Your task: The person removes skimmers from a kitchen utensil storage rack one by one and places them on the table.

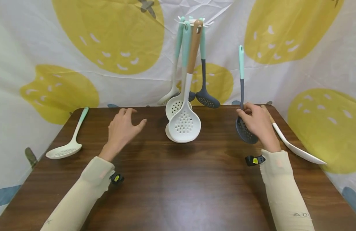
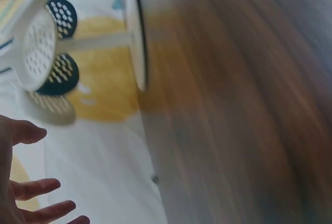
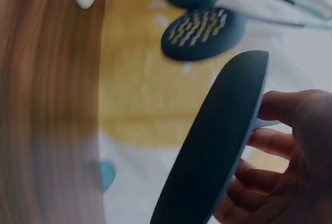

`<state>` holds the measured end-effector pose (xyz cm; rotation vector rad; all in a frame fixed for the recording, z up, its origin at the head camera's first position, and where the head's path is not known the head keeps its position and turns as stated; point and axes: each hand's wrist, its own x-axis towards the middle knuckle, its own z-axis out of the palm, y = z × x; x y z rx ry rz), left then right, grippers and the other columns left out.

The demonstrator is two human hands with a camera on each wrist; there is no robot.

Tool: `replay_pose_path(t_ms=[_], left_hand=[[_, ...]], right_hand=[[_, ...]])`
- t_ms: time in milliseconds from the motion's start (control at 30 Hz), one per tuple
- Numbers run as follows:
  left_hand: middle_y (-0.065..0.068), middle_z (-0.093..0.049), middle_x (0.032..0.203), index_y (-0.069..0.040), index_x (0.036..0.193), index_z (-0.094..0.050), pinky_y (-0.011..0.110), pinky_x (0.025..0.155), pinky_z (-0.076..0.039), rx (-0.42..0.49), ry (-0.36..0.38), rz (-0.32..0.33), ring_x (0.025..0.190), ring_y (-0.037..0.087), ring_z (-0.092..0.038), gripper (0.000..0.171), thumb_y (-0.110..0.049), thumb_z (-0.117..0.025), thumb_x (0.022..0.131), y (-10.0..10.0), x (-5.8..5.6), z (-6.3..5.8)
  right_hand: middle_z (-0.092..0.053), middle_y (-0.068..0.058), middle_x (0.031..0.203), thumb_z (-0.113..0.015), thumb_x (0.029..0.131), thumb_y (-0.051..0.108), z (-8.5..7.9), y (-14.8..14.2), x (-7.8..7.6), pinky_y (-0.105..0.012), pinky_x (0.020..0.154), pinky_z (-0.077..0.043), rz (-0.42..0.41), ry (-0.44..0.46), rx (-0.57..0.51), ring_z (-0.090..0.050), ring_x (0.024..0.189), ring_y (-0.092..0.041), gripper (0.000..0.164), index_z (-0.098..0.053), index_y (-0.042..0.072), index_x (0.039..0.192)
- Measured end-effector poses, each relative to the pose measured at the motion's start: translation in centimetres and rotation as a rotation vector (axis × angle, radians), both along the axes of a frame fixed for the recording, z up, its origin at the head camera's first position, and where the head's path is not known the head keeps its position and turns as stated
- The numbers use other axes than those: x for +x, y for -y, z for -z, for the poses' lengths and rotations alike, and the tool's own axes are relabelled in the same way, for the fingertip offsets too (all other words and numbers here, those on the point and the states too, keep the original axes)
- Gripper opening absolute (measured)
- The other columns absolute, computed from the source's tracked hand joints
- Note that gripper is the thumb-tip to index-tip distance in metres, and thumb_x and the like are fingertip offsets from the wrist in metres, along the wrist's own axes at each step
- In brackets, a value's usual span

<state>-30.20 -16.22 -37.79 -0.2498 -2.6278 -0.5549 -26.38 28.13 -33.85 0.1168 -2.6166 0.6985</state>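
My right hand [image 1: 257, 123] pinches a dark grey skimmer [image 1: 242, 93] by the shank just above its perforated head. The mint handle points straight up, and the head hangs above the table's right side. In the right wrist view the thumb and fingers lie along the rim of the skimmer head [image 3: 215, 141]. My left hand [image 1: 123, 128] hovers left of the hanging utensils, fingers spread and holding nothing. Nearest to it in the left wrist view is a pale skimmer [image 2: 49, 107]. A white skimmer with a brown handle [image 1: 185, 123] hangs at the front of the stand.
From the white stand's top [image 1: 192, 22] hang several skimmers with mint handles, including a dark one [image 1: 206, 98]. A pale skimmer [image 1: 65, 150] lies on the brown table [image 1: 172, 189] at left. A white utensil [image 1: 299, 150] lies at right, its handle partly behind my hand.
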Motion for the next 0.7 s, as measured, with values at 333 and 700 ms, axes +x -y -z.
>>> replay_pose_path(t_ms=[333, 700], left_hand=[[0.004, -0.053, 0.121, -0.015, 0.120, -0.060, 0.049, 0.079, -0.043, 0.241, -0.009, 0.076, 0.106, 0.027, -0.052, 0.050, -0.050, -0.060, 0.085, -6.8, 0.0, -2.1], [0.010, -0.057, 0.110, -0.008, 0.119, -0.058, 0.041, 0.082, -0.040, 0.343, -0.043, 0.220, 0.102, 0.023, -0.053, 0.045, -0.036, -0.066, 0.085, -9.6, -1.1, -1.4]], right_hand=[[-0.053, -0.027, 0.125, -0.053, 0.095, 0.040, 2.3, -5.4, 0.1, -0.042, 0.060, -0.040, 0.076, 0.255, 0.099, -0.054, 0.081, -0.037, 0.045, -0.068, -0.001, 0.105], [-0.056, -0.021, 0.082, -0.053, 0.088, 0.041, 3.9, -6.2, 0.1, -0.046, 0.052, -0.039, 0.328, 0.498, 0.135, -0.051, 0.068, -0.036, 0.040, -0.065, 0.008, 0.108]])
